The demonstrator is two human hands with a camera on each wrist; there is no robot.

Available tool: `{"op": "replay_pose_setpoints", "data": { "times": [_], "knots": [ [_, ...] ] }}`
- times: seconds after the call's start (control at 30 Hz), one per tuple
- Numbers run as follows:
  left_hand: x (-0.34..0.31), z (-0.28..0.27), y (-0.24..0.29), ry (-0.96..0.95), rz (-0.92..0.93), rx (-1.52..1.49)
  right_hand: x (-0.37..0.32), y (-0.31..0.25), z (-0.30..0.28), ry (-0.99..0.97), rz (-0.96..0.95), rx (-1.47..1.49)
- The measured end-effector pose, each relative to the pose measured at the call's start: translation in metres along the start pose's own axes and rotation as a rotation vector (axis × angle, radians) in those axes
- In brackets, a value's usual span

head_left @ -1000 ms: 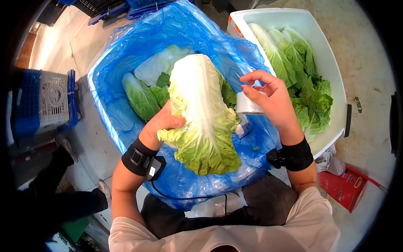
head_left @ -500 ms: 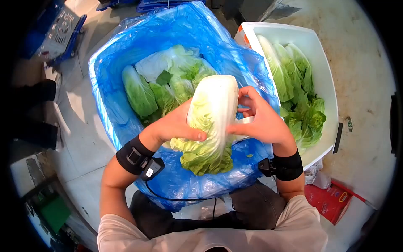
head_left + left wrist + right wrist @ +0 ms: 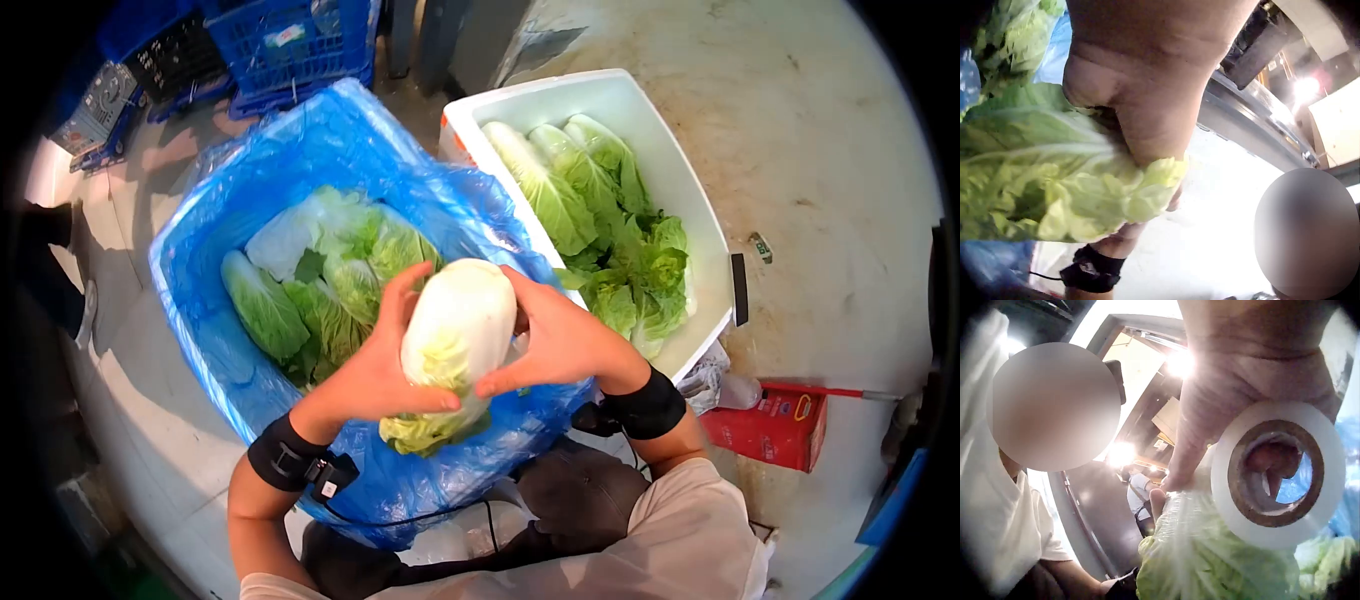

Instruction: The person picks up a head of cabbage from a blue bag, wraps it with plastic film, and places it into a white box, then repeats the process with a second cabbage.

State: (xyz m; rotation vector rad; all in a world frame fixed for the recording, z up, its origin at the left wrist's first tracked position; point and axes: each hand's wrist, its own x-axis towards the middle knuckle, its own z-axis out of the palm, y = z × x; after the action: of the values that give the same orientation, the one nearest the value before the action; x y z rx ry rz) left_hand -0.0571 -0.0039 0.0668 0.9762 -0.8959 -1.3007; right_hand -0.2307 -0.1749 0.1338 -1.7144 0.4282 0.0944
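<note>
Being cupped by curled left hand (image 3: 372, 362) and right hand (image 3: 560, 335), hold on the roll (image 3: 1275, 537) unclear, the cabbage (image 3: 465, 325) seems heavy, its leaves (image 3: 420, 432) fragile. Its stiff base (image 3: 478, 274) is best gripped.

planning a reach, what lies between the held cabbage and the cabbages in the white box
In the head view, from the held cabbage outward come the right hand, the blue liner, then the near wall of the white box.

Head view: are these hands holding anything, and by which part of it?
A cabbage: the left hand and right hand grip opposite sides of its pale part. The right hand also holds a white roll, seemingly by its core.
</note>
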Motion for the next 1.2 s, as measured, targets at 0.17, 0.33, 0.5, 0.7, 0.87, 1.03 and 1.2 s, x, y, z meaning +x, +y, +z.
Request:
{"op": "replay_pose_setpoints", "data": {
  "times": [0.17,0.33,0.5,0.7,0.87,1.03,1.2],
  "knots": [
    [0.030,0.038,0.048,-0.166,0.095,0.300,-0.049,-0.036,-0.027,0.191,-0.169,-0.226],
    [0.058,0.074,0.082,-0.177,0.155,0.359,-0.097,-0.074,-0.052,0.466,-0.236,-0.336],
    [0.049,0.071,0.085,0.028,0.278,0.748,-0.117,-0.113,-0.120,0.856,-0.173,-0.860],
    [0.019,0.014,-0.016,0.203,-0.030,0.730,-0.043,-0.108,-0.197,0.503,0.329,-1.417],
    [-0.007,-0.025,-0.101,0.380,-0.200,0.901,0.058,-0.028,-0.245,0.226,0.431,-1.620],
    [-0.026,-0.043,-0.126,0.422,-0.252,0.806,0.126,0.005,-0.246,0.249,0.624,-1.714],
    [-0.037,-0.033,-0.126,0.376,-0.317,0.719,0.183,0.032,-0.236,0.266,0.580,-1.645]
  ]
}}
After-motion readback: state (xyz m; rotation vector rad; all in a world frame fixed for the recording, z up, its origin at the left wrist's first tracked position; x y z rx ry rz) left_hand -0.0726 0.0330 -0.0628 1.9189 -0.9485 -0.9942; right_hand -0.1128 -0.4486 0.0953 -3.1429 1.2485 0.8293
